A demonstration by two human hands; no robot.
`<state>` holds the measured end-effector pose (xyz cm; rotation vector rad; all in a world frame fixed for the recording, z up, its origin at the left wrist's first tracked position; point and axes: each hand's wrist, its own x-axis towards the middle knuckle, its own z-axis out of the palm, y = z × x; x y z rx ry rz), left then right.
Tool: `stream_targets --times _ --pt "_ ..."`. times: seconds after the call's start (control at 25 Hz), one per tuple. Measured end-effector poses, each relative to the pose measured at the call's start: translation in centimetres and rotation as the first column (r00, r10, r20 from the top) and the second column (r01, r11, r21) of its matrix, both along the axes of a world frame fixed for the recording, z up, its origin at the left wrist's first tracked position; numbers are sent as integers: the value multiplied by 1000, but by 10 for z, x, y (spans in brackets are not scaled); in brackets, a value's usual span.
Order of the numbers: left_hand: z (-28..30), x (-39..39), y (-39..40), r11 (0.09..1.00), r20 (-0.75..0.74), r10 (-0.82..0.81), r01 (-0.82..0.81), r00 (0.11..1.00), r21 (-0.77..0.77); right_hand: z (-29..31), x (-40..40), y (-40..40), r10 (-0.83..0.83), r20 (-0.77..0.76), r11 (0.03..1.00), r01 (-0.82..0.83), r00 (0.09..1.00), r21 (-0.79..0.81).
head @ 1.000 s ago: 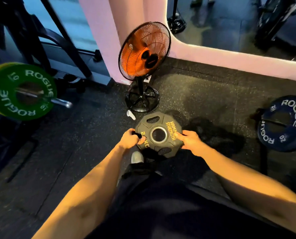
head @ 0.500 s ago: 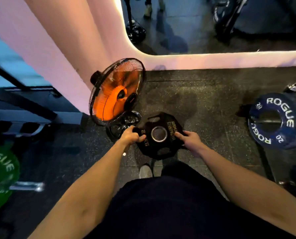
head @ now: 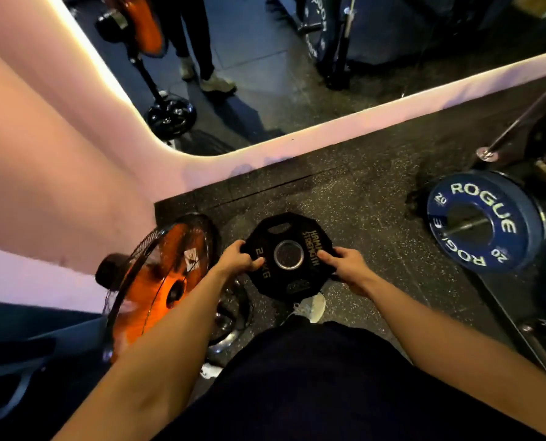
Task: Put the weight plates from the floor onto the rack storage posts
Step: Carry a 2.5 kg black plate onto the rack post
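Gripping the plate (head: 286,256) by opposite edges, our left hand (head: 237,260) and right hand (head: 345,265) clamp it between fan (head: 157,281) and blue plate (head: 484,222).

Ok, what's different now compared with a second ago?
The view has swung right: the orange fan now sits at lower left, the blue plate is closer, and the green plate is out of frame. Unchanged: left hand and right hand grip the black plate.

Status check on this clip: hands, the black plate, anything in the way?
Both hands, left and right, grip the black plate at its sides, off the floor. Orange fan close on the left. No storage post in view.
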<state>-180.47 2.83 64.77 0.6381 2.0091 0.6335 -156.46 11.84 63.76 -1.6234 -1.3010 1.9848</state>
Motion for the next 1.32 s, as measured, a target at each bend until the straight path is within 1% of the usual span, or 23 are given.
stream_targets --times 0.08,0.16,0.24,0.36,0.44,0.52,0.6,0.68,0.8,0.88,1.0,1.08,1.16,1.32 --pt "5 -8 53 997 -25 -76 76 997 -10 3 -1 40 -56 -21 998 56 998 -32" --pt "8 -9 101 992 3 -124 124 992 -2 9 2 76 -110 -29 994 109 994 -29" --pt "10 -3 146 982 39 -190 190 981 -7 11 12 102 -199 -23 979 199 980 -36" --pt "13 10 200 939 80 -337 341 938 -43 10 30 115 -367 -21 929 365 930 -60" --pt "12 19 233 891 85 -444 449 892 -63 10 41 116 -459 7 887 459 888 -55" --pt "11 37 263 820 74 -564 568 822 -61 10 53 115 -557 37 828 559 829 -48" --pt "9 58 286 754 114 -649 656 752 -36 10 62 108 -650 68 755 653 757 -51" --pt "3 79 306 668 149 -730 743 666 -49 10 69 98 -741 94 664 746 665 -51" --pt "5 109 332 529 168 -825 842 539 -103 18 75 86 -853 83 514 857 515 -33" --pt "15 131 352 457 178 -870 888 459 -55 29 82 86 -909 35 415 910 415 2" --pt "44 161 383 381 144 -917 924 373 34 57 94 98 -940 -12 340 936 342 95" --pt "71 181 405 324 91 -945 939 315 115 83 105 113 -949 -54 298 938 312 176" --pt "102 201 426 280 34 -960 940 279 197 113 118 128 -952 -103 255 932 289 258" --pt "180 238 457 227 -17 -967 892 253 392 188 146 152 -941 -209 169 905 266 391"
